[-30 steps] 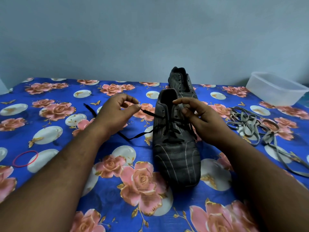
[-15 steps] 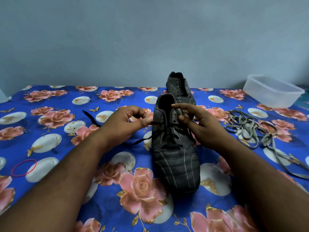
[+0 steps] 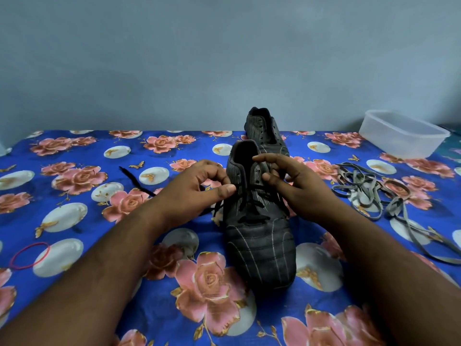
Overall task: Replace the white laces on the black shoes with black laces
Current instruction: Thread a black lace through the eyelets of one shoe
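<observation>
Head view. The near black shoe point(image 3: 259, 236) stands toe toward the camera on the flowered blue cloth point(image 3: 74, 186), with a black lace point(image 3: 252, 218) crossed through its lower eyelets. The left hand point(image 3: 192, 193) sits just left of the shoe, thumb and curled fingers pinched together at the left eyelet row; the lace end inside the pinch is hidden, so the grip is inferred from the strand running down from it. A loose length of that lace trails far left across the cloth, partly covered by the left wrist. The right hand point(image 3: 296, 188) is at the right eyelet flap, index finger extended over the collar, thumb bent against the flap; whether it holds lace or only the flap cannot be told. A second black shoe point(image 3: 264, 131) stands directly behind, its front cut off by the near one. Grey-white laces point(image 3: 369, 188) lie heaped to the right. A clear plastic tub point(image 3: 401, 133) sits far right, a red rubber band point(image 3: 30, 255) near left. A plain pale-blue wall closes the far side
</observation>
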Available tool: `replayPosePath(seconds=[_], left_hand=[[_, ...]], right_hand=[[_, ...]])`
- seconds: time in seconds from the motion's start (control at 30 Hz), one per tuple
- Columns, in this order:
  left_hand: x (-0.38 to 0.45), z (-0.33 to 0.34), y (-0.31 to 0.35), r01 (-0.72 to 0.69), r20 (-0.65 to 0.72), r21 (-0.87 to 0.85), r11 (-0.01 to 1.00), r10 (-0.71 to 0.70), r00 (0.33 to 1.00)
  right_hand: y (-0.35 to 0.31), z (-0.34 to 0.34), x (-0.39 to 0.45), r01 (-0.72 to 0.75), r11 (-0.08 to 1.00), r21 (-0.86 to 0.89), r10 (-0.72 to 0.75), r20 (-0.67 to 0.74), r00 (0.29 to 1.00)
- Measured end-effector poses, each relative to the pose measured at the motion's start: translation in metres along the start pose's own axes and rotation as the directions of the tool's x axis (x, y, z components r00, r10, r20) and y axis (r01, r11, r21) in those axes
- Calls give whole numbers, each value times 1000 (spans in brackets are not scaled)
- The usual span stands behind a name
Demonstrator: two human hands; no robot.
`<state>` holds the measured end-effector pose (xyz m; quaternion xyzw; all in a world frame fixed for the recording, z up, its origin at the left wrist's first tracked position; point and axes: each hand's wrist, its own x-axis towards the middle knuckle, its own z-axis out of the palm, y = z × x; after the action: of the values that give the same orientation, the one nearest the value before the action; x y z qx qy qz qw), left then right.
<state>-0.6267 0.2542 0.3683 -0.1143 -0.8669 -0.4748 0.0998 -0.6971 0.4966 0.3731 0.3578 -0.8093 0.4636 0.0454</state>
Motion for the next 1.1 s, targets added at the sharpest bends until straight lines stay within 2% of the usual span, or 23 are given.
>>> replayPosePath(seconds=[0.07,0.17,0.27,0.37,0.43,0.47,0.53,0.63,0.73,0.93,1.03,1.1], left_hand=[[0,-3,-1,13,-9,-22,1000,-14,1000],[2,-10,-4,116,-104,-99,988,-126,987],[5,-20,-13,239,-223,-191,952,-280,934],[8,-28,-23,325,-366,-165,931,-364,856],[9,-28,-26,325,-404,-154,933,-360,841],[10,-26,-29,300,-405,-138,944,-331,852],[7,-22,-26,211,-383,-2,978,-195,903],[4,-12,-15,7,-201,204,979,35,979],[2,-1,-6,-79,-85,235,969,102,991],[5,-6,-10,-51,-90,264,963,77,993],[7,-18,-25,61,-196,318,946,3,981],[7,-27,-34,172,-307,312,934,-72,949]], right_hand=[[2,0,1,1,1000,12,-1,9,1000],[4,0,2,6,1000,-16,-6,-1,1000],[5,0,2,17,1000,-5,-17,-6,1000],[5,0,2,17,1000,21,-17,3,1000],[5,0,2,13,999,34,-13,10,1000],[6,0,2,14,999,38,-14,12,1000],[7,-1,2,17,999,38,-17,12,1000],[7,-1,2,13,999,29,-13,11,1000],[6,-1,2,4,1000,25,-4,15,1000],[5,-1,2,5,1000,31,-6,19,1000],[4,-2,1,9,1000,9,-10,14,1000],[4,-3,1,7,1000,2,-7,15,1000]])
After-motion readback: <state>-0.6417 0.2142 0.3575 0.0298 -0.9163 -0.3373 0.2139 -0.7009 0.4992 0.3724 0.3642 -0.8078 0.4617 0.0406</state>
